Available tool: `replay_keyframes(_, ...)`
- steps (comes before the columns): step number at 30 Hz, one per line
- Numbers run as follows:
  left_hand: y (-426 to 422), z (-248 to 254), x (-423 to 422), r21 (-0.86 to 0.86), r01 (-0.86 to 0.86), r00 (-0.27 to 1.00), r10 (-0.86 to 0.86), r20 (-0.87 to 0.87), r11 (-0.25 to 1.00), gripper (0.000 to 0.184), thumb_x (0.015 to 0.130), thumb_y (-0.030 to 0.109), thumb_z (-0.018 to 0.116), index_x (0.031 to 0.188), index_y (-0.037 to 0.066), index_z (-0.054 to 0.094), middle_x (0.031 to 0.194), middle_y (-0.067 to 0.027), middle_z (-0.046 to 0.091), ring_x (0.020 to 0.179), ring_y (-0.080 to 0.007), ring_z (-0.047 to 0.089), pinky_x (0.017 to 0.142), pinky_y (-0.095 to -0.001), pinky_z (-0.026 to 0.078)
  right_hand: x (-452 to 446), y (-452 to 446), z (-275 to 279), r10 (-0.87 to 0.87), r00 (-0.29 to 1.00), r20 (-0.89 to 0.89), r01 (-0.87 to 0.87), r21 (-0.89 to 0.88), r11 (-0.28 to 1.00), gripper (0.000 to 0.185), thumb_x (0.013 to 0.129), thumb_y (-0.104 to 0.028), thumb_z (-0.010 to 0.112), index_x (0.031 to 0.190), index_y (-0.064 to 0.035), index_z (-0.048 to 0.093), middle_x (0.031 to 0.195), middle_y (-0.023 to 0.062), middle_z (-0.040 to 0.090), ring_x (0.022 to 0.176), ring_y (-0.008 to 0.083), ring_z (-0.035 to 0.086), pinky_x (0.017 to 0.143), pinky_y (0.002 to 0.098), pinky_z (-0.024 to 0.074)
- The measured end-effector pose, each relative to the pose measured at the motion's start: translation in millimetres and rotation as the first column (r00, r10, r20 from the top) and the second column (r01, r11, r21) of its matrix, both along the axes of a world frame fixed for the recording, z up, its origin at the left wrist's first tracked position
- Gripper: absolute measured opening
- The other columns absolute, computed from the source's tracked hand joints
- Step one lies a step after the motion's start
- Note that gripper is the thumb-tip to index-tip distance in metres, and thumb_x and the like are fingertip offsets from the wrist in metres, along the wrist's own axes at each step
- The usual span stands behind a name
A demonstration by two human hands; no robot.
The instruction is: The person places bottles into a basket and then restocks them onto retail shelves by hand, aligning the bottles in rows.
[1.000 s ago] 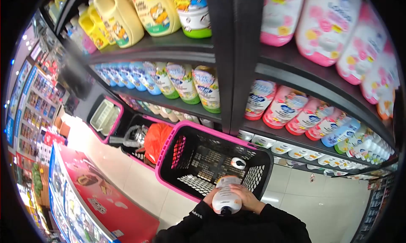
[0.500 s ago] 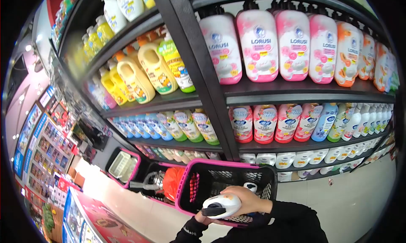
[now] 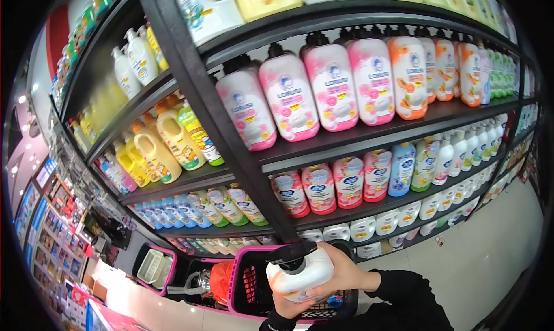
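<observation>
Left hand [image 3: 288, 305] and right hand [image 3: 345, 270] clasp the bottle [image 3: 306, 278]. Its long axis stands roughly upright, pump [image 3: 294, 254] up, above the basket [image 3: 232, 290].

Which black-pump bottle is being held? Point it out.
The white bottle between both hands; pink LORUSI bottles and orange ones stand on the shelf.
</observation>
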State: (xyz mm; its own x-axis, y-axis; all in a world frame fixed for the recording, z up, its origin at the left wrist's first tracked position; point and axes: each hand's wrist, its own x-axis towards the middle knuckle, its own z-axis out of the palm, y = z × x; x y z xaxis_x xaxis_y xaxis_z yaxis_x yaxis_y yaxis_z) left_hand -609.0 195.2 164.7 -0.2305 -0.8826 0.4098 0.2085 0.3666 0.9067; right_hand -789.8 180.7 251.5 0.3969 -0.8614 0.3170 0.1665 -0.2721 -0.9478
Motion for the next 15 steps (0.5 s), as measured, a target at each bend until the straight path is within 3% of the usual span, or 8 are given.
replay_keyframes(4, -0.3, 19.5, -47.4, -0.109, 0.024, 0.997, -0.032, -0.068, 0.994, 0.081, 0.057, 0.015, 0.079, 0.122, -0.003, 0.035, 0.115, -0.0132, 0.049, 0.106, -0.0231, 0.050, 0.091, -0.0358, 0.038, -38.5, 11.2, 21.3, -0.069, 0.996, -0.049, 0.065, -0.079, 0.995, 0.081, 0.057, -0.023, 0.079, 0.122, -0.0005, 0.034, 0.112, 0.0124, 0.047, 0.105, 0.0196, 0.047, 0.089, 0.0317, 0.0384)
replay_keyframes(5, 0.3, 25.7, -60.7, -0.115, 0.029, 0.993, -0.041, -0.108, 0.993, 0.081, 0.058, 0.015, 0.079, 0.123, -0.003, 0.034, 0.115, -0.0132, 0.049, 0.106, -0.0235, 0.050, 0.091, -0.0360, 0.038, -49.5, 11.0, 20.3, -0.143, 0.982, -0.126, 0.116, -0.196, 0.974, 0.094, 0.054, -0.023, 0.083, 0.125, 0.0012, 0.027, 0.115, 0.0121, 0.044, 0.107, 0.0188, 0.044, 0.088, 0.0302, 0.0378)
replay_keyframes(6, 0.8, 32.6, -74.2, -0.124, 0.032, 0.988, -0.051, -0.147, 0.992, 0.081, 0.059, 0.015, 0.078, 0.123, -0.004, 0.033, 0.115, -0.0132, 0.049, 0.106, -0.0238, 0.050, 0.091, -0.0363, 0.038, -59.8, 12.3, 22.6, -0.155, 0.980, -0.129, 0.127, -0.202, 0.971, 0.094, 0.054, -0.023, 0.083, 0.125, 0.0012, 0.027, 0.115, 0.0121, 0.044, 0.107, 0.0188, 0.044, 0.088, 0.0302, 0.0378)
replay_keyframes(8, 0.8, 45.0, -99.6, -0.122, 0.063, 0.988, -0.079, -0.134, 0.991, 0.082, 0.060, 0.016, 0.078, 0.124, -0.004, 0.031, 0.115, -0.0143, 0.049, 0.105, -0.0245, 0.050, 0.090, -0.0363, 0.040, -83.0, 14.5, 28.6, -0.067, 0.995, 0.071, 0.078, -0.161, 0.984, 0.094, 0.056, -0.019, 0.082, 0.128, -0.0017, 0.024, 0.119, 0.0111, 0.041, 0.109, 0.0186, 0.043, 0.090, 0.0315, 0.0367)
replay_keyframes(9, 0.7, 48.7, -113.5, -0.124, 0.069, 0.981, -0.090, -0.174, 0.990, 0.082, 0.060, 0.017, 0.078, 0.123, -0.005, 0.031, 0.115, -0.0150, 0.048, 0.104, -0.0249, 0.051, 0.089, -0.0364, 0.041, -100.9, 11.6, 26.5, -0.083, 0.997, -0.010, 0.078, -0.222, 0.972, 0.096, 0.057, -0.016, 0.081, 0.131, -0.0042, 0.021, 0.123, 0.0106, 0.038, 0.113, 0.0189, 0.040, 0.094, 0.0333, 0.0338)
replay_keyframes(13, 0.1, 66.8, -182.0, -0.177, 0.107, 0.956, -0.150, -0.254, 0.978, 0.082, 0.061, 0.019, 0.078, 0.123, -0.006, 0.031, 0.115, -0.0171, 0.048, 0.102, -0.0264, 0.052, 0.086, -0.0367, 0.044, -172.1, 33.0, 47.8, -0.102, 0.993, -0.063, 0.079, -0.299, 0.951, 0.097, 0.060, -0.018, 0.079, 0.134, -0.0039, 0.017, 0.130, 0.0108, 0.032, 0.120, 0.0208, 0.034, 0.099, 0.0342, 0.0280)
replay_keyframes(15, 1.0, 67.1, -214.7, -0.189, 0.125, 0.949, -0.173, -0.265, 0.974, 0.083, 0.061, 0.021, 0.078, 0.123, -0.006, 0.030, 0.115, -0.0174, 0.047, 0.102, -0.0268, 0.052, 0.085, -0.0367, 0.045, -206.8, 45.7, 42.3, -0.148, 0.989, -0.019, 0.137, -0.270, 0.953, 0.093, 0.064, -0.019, 0.077, 0.133, -0.0023, 0.018, 0.129, 0.0124, 0.033, 0.119, 0.0215, 0.035, 0.098, 0.0340, 0.0285)
